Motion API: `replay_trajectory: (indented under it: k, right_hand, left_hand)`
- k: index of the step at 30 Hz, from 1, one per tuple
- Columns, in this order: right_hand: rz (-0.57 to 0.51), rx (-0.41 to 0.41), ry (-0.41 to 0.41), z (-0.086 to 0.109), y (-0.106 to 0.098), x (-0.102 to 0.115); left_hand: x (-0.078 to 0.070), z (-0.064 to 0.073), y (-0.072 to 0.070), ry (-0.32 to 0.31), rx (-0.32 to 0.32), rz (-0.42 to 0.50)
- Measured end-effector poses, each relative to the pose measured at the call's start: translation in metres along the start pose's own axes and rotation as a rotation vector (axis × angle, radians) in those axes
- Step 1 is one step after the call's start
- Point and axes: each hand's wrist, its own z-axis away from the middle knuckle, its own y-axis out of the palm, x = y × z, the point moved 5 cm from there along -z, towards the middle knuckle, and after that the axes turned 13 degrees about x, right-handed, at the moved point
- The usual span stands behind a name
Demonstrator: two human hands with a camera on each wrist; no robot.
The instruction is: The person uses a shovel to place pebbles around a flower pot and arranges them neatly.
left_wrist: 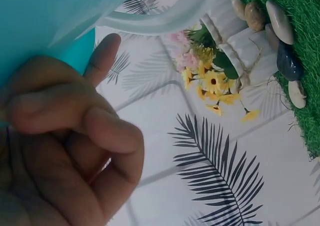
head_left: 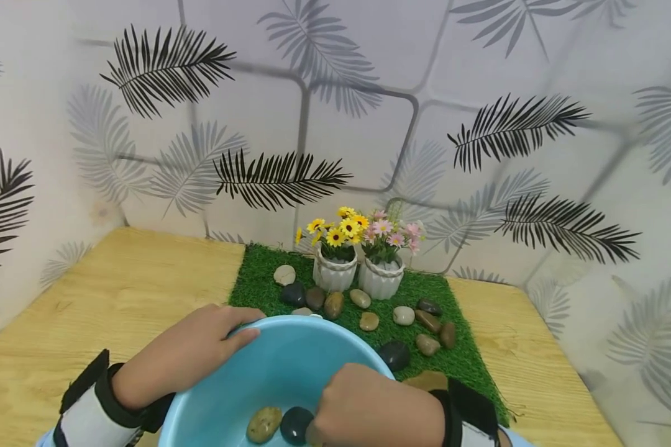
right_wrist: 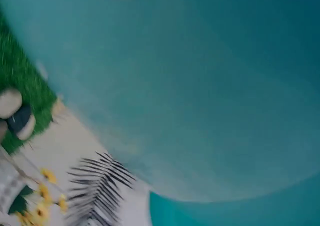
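A light blue basin (head_left: 291, 347) stands at the front, tilted views of its wall filling much of both wrist views. My left hand (head_left: 201, 344) grips its left rim, thumb over the inside and fingers outside. In the left wrist view the fingers (left_wrist: 112, 131) look curled. My right hand (head_left: 377, 406) reaches down into the basin, knuckles up, its fingertips hidden beneath it; I cannot tell what it holds. Beside it on the basin floor lie a speckled tan stone (head_left: 264, 425) and a black stone (head_left: 297, 426).
Behind the basin, a green turf mat (head_left: 464, 316) bears several smooth stones, including a large black stone (head_left: 394, 355). Two white pots, one with yellow flowers (head_left: 335, 273) and one with pink flowers (head_left: 381, 279), stand near the patterned wall. The wooden table (head_left: 145, 273) extends both sides.
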Motion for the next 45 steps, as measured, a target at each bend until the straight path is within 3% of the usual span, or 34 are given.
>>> replay_trajectory:
  k: [4,15,19,28,36,42,45]
  right_hand:
    - [-0.166,0.004,0.032,0.005,-0.002,-0.012]
    - [-0.466,-0.222,0.038,0.039,-0.025,-0.03]
    - [-0.496,-0.258,0.072,0.043,-0.025,-0.03]
    - [-0.511,-0.182,0.159,0.038,-0.022,-0.028]
    - [-0.61,-0.324,0.157,0.058,-0.031,-0.033]
    - [-0.636,-0.426,0.275,0.081,-0.031,-0.041]
    - [-0.666,-0.452,0.374,0.096,-0.027,-0.046]
  left_hand:
    - [0.001,-0.003,0.0,0.037,0.025,0.044]
    - [0.0,-0.003,-0.001,0.034,0.023,0.006]
    - [-0.002,-0.004,-0.001,0.043,0.023,-0.005]
    - [-0.008,-0.005,-0.001,0.045,0.011,-0.03]
    - [-0.011,-0.006,0.0,0.039,0.02,-0.013]
    - [-0.002,-0.003,0.001,0.027,0.04,0.013]
    - [0.009,0.003,0.001,-0.024,0.027,0.028]
